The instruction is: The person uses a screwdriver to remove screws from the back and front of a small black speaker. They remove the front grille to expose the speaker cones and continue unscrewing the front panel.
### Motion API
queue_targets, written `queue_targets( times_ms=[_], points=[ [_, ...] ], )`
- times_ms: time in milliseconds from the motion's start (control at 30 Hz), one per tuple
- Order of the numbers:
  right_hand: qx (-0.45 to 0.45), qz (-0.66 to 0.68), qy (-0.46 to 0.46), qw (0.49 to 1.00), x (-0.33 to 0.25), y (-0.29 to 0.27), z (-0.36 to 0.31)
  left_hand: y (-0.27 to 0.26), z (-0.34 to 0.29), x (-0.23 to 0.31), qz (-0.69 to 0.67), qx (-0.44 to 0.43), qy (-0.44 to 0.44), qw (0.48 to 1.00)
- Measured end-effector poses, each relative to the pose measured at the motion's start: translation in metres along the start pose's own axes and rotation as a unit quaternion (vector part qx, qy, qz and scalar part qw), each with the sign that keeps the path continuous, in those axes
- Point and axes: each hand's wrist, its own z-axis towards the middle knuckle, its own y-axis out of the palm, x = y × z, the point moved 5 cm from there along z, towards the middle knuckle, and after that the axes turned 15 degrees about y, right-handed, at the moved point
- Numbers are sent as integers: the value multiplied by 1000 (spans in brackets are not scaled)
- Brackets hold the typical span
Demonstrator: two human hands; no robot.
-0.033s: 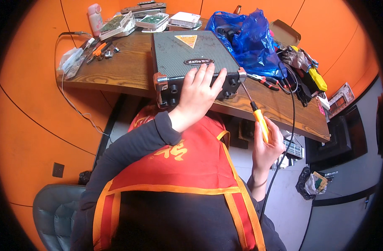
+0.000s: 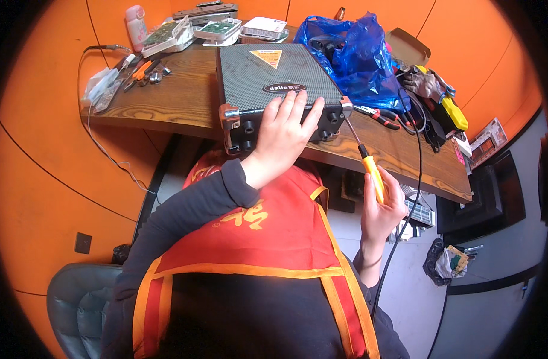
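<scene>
A black box with a grey textured panel, metal corner guards and stubby round feet (image 2: 250,81) stands at the table's near edge. My left hand (image 2: 281,134) lies against its near side, the fingers stretched out and apart over the upper edge onto the panel. In my right hand (image 2: 381,203), closed around the yellow handle, is a screwdriver (image 2: 373,173). Its shaft points up and left to the metal guard at the box's right near corner. The tip is at that corner; I cannot tell whether it sits in a screw.
Right of the box lie a blue plastic bag (image 2: 364,66), red-handled pliers (image 2: 381,116) and a glove (image 2: 423,84). Circuit boards in white housings (image 2: 220,30) stand at the back. Orange-handled pliers (image 2: 143,72) lie left. A black cable (image 2: 414,203) hangs beside my right hand.
</scene>
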Motion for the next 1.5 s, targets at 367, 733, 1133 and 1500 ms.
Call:
queue_targets(
  times_ms=[367, 733, 1133, 1500],
  points=[
    [-16, 21, 33, 999, 6, 3, -1, 1, -1, 0, -5, 2, -6, 1000],
    [-74, -162, 23, 984, -26, 5, -3, 3, -2, 0, -13, 0, -4, 1000],
    [-24, -203, -122, 971, -38, 2, -1, -10, 4, 38, -689, -111, -152, 699],
    [-46, -69, 14, 996, -26, -9, 1, 23, 13, 91, -878, -15, -447, 171]
  ],
)
